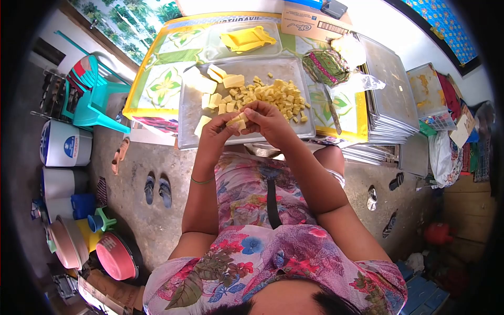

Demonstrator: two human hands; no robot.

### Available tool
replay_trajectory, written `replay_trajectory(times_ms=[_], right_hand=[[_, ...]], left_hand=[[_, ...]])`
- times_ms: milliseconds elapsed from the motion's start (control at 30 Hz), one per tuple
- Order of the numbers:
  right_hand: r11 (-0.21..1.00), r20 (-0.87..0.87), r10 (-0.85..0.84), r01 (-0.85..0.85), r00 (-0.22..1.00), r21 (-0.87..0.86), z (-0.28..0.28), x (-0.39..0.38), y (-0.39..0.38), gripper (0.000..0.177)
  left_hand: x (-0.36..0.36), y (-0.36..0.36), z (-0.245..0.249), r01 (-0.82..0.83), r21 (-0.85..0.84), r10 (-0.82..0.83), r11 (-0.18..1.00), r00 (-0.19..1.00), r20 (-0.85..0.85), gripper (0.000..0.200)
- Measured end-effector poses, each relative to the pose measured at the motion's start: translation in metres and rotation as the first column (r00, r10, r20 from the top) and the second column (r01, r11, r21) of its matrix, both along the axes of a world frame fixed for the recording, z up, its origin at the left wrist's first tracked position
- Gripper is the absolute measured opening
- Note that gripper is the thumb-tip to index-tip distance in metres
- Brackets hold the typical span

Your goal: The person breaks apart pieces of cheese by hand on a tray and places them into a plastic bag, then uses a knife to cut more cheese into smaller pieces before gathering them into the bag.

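Note:
Both my hands meet over the near edge of a metal tray (184,122). My left hand (214,129) is closed around a pale yellow piece of cheese (237,124), and the fingers of my right hand (269,123) pinch its other side. Small cheese cubes (278,97) lie heaped on the right half of the tray. Larger cheese blocks (233,81) and thick chunks rest toward its left side. A knife (333,113) lies on the tablecloth (163,89), just right of the tray.
Behind the tray, yellow wrappers (248,40) lie in a clear plastic container (212,50). A cardboard box (307,22) and a green patterned bundle (325,67) are at the back right, beside stacked metal trays (388,86). A teal chair (100,102) stands left of the table.

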State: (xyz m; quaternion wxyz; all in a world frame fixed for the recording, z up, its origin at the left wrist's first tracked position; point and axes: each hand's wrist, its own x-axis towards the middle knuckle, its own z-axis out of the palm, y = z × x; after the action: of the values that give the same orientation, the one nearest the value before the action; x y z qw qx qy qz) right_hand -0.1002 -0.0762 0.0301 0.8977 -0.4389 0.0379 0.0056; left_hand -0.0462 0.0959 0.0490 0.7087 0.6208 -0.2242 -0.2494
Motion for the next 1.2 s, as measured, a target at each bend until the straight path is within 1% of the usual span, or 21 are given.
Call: replay_trajectory(times_ms=[100, 200, 333, 400, 500, 600, 700, 800, 900, 1000, 1100, 1200], right_hand=[[1.0, -0.006, 0.008, -0.008, 1.0, -0.007, 0.011, -0.003, 0.002, 0.022], [0.976, 0.049, -0.021, 0.031, 0.999, -0.214, 0.017, -0.004, 0.004, 0.02], [0.939, 0.064, -0.067, 0.084, 0.996, -0.334, 0.012, -0.002, 0.003, 0.02], [0.903, 0.08, -0.088, 0.114, 0.993, -0.413, 0.013, -0.004, 0.004, 0.02], [0.854, 0.13, -0.137, 0.183, 0.982, -0.487, 0.015, -0.005, 0.005, 0.022], [0.868, 0.155, -0.161, 0.215, 0.975, -0.448, 0.02, -0.005, 0.005, 0.024], [0.859, 0.159, -0.17, 0.225, 0.973, -0.46, 0.019, -0.004, 0.001, 0.025], [0.872, 0.175, -0.177, 0.236, 0.969, -0.429, 0.017, -0.004, 0.001, 0.024], [0.918, 0.123, -0.132, 0.168, 0.984, -0.359, 0.021, -0.005, 0.0, 0.019], [0.977, 0.07, -0.046, 0.059, 0.997, -0.204, 0.011, -0.001, -0.006, 0.018], [0.995, 0.033, -0.037, 0.034, 0.999, 0.092, 0.008, 0.0, -0.008, 0.021], [0.996, -0.014, -0.012, 0.013, 1.0, 0.093, 0.01, 0.001, -0.006, 0.027]], left_hand=[[0.0, 0.0, 0.001, -0.015, -0.023, 0.015, 1.0, 1.0, -0.026, 0.027], [0.0, 0.0, 0.0, -0.028, -0.031, 0.027, 0.999, 0.999, -0.047, 0.027], [-0.003, -0.003, -0.003, -0.072, 0.007, 0.072, 0.997, 0.997, -0.015, 0.028], [-0.006, -0.005, -0.002, -0.09, -0.009, 0.09, 0.996, 0.996, -0.005, 0.027], [-0.007, -0.006, -0.001, -0.111, -0.014, 0.111, 0.994, 0.994, 0.018, 0.026], [-0.009, -0.009, 0.004, -0.121, -0.02, 0.122, 0.992, 0.992, 0.022, 0.027], [-0.009, -0.01, 0.003, -0.125, -0.017, 0.125, 0.992, 0.992, 0.027, 0.027], [-0.009, -0.01, 0.004, -0.119, -0.004, 0.119, 0.993, 0.992, 0.033, 0.027], [-0.009, -0.012, 0.005, -0.118, 0.01, 0.118, 0.993, 0.992, 0.044, 0.027], [-0.007, -0.013, 0.008, -0.094, -0.013, 0.094, 0.996, 0.995, 0.032, 0.026], [-0.004, -0.015, 0.004, -0.099, -0.032, 0.099, 0.995, 0.995, 0.015, 0.027], [-0.004, -0.016, 0.0, -0.124, -0.001, 0.124, 0.992, 0.992, 0.013, 0.029]])
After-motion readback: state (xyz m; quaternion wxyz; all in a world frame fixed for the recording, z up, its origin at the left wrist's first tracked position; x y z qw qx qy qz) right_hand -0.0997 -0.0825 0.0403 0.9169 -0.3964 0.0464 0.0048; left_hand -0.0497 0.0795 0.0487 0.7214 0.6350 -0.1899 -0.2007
